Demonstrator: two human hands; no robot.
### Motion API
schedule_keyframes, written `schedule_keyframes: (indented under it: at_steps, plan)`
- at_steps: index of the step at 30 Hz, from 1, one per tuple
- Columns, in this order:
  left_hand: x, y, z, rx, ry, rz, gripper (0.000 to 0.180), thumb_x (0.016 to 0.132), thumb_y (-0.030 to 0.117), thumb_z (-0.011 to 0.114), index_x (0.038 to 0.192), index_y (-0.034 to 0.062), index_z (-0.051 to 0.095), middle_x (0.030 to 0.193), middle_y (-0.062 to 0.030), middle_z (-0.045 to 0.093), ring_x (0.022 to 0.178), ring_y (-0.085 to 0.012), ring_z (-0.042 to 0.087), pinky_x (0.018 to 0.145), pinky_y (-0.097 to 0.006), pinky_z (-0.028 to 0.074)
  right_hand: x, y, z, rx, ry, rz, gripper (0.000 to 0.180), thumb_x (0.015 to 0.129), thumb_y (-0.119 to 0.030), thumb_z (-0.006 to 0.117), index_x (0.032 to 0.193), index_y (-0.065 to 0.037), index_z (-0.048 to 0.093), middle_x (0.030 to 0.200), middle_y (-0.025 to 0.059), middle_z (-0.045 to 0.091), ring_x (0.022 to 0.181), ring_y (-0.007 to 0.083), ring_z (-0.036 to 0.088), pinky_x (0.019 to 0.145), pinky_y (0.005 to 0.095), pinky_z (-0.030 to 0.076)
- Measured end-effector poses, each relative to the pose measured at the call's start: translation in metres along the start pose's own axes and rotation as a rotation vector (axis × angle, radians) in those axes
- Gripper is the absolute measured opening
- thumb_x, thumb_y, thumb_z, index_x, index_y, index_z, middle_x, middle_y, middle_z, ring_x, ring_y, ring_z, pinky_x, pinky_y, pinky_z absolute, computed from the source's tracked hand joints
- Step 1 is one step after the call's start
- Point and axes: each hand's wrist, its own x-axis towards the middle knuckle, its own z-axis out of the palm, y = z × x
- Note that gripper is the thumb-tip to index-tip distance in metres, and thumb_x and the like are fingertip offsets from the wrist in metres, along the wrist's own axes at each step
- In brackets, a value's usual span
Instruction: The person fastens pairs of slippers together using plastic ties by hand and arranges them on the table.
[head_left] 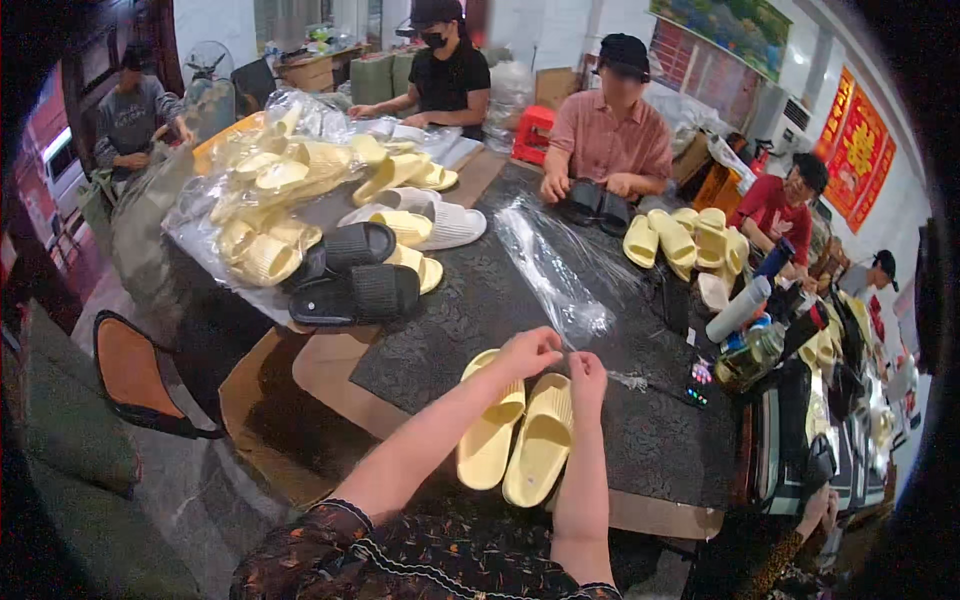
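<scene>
A pair of pale yellow slide slippers, the left slipper (487,448) and the right slipper (540,450), lies side by side on the dark patterned table cover (440,350) before me. My left hand (530,353) is over the toe of the left slipper, its fingertips curled into a pinch. Just beyond the right slipper's toe, my right hand (587,380) is raised with fingers closed together. The hands nearly meet. Whatever is between their fingertips is too small to make out. Clear plastic bags (560,285) lie flat just past my fingers.
Bagged yellow slippers (275,170) pile up at the far left, with black slippers (355,290) nearer. Across the table a person (615,140) handles dark slippers; other people sit around. Yellow slippers (690,240), a white bottle (738,308), a jar (755,350) and a phone (698,380) stand right.
</scene>
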Motion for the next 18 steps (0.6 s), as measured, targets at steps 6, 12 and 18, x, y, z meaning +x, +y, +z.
schedule_keyframes:
  at_steps: [6,12,18]
  plan:
    - [-0.001,0.008,0.000,0.154,-0.064,-0.118,0.026,0.077,0.027,0.061,0.095,0.0093,0.065,0.080,-0.0090,0.068,0.077,-0.0257,0.067,0.069,-0.039,0.051,0.005,0.014,0.000,-0.002,0.120,-0.032,0.016,0.086,-0.016,0.062,0.086,0.000,0.062,0.071,-0.0007,0.055,0.065,0.0070,0.048,0.059,0.0243,0.041]
    - [0.001,-0.006,0.002,-0.077,0.036,-0.001,0.013,0.081,0.011,0.059,0.093,0.0055,0.059,0.077,-0.0060,0.065,0.068,-0.0164,0.061,0.065,-0.031,0.048,-0.002,-0.009,0.005,0.080,0.040,-0.015,0.018,0.087,-0.017,0.064,0.085,0.001,0.063,0.073,-0.0021,0.057,0.066,0.0053,0.049,0.061,0.0220,0.041]
    - [0.005,0.002,0.001,-0.156,0.054,0.146,0.016,0.085,0.006,0.057,0.099,0.0018,0.053,0.078,-0.0059,0.062,0.068,-0.0135,0.059,0.064,-0.030,0.048,0.001,-0.005,0.005,0.101,-0.130,0.034,0.020,0.086,-0.017,0.068,0.086,0.003,0.066,0.073,-0.0014,0.061,0.067,0.0050,0.051,0.061,0.0211,0.042]
